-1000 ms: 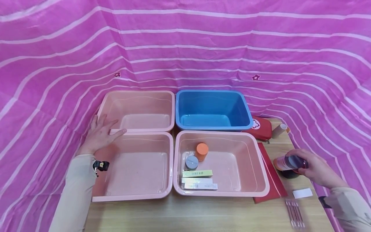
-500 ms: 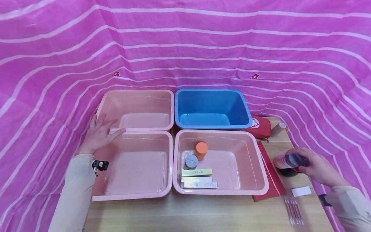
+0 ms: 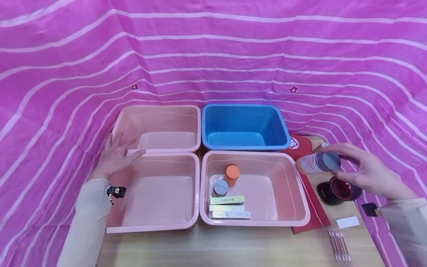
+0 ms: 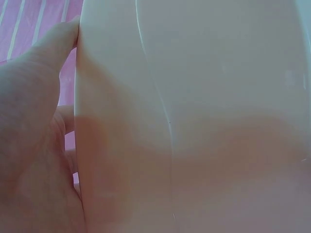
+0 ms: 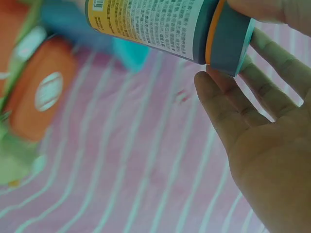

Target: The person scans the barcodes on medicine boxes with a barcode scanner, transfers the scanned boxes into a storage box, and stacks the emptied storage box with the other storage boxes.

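Note:
My right hand (image 3: 373, 172) holds a bottle (image 3: 310, 164) by its dark grey cap, between thumb and fingers. The bottle lies tilted in the air near the right rim of the front right pink bin (image 3: 289, 157). Close up in the right wrist view, the bottle (image 5: 160, 26) shows a yellow and white printed label. My left hand (image 3: 115, 157) rests with spread fingers at the left rims of the two left pink bins. In the left wrist view, the left hand's thumb lies at the rim of a bin (image 4: 112, 160), other fingers partly hidden behind it.
The front right bin holds an orange-lidded jar (image 3: 232, 173), a grey-lidded jar (image 3: 220, 187) and slim boxes (image 3: 227, 200). Behind stands a blue bin (image 3: 246, 126). To the right are a red case (image 3: 301, 146), a dark cup (image 3: 325, 193), a white block (image 3: 348, 222) and packaged swabs (image 3: 339, 244).
My right hand has lifted the bottle away from the dark cup, moving up and left toward the front right bin. The cup now shows. My left hand stays in place.

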Tool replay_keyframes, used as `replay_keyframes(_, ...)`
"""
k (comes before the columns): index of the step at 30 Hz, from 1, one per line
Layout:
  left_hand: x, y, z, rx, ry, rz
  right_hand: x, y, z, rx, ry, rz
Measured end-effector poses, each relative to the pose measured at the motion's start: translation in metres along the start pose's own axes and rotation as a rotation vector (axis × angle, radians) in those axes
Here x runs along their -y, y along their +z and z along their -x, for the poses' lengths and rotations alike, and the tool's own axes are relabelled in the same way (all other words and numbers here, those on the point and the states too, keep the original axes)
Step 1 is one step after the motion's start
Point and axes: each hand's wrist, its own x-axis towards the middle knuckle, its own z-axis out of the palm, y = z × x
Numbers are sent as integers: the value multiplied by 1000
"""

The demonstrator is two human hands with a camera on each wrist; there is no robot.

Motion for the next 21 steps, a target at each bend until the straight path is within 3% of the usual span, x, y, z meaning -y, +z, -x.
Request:
replay_keyframes(5, 5, -1, 2, -13, 2, 0, 26, 5, -57, 31, -48, 4)
replay_keyframes(10, 7, -1, 4, -22, -3, -5, 39, 27, -124, 124, -40, -3)
replay_keyframes(16, 4, 2, 5, -26, -17, 7, 40, 72, -203, 254, 11, 41)
replay_keyframes(21, 0, 3, 4, -32, -14, 12, 32, 115, -253, 358, 70, 91)
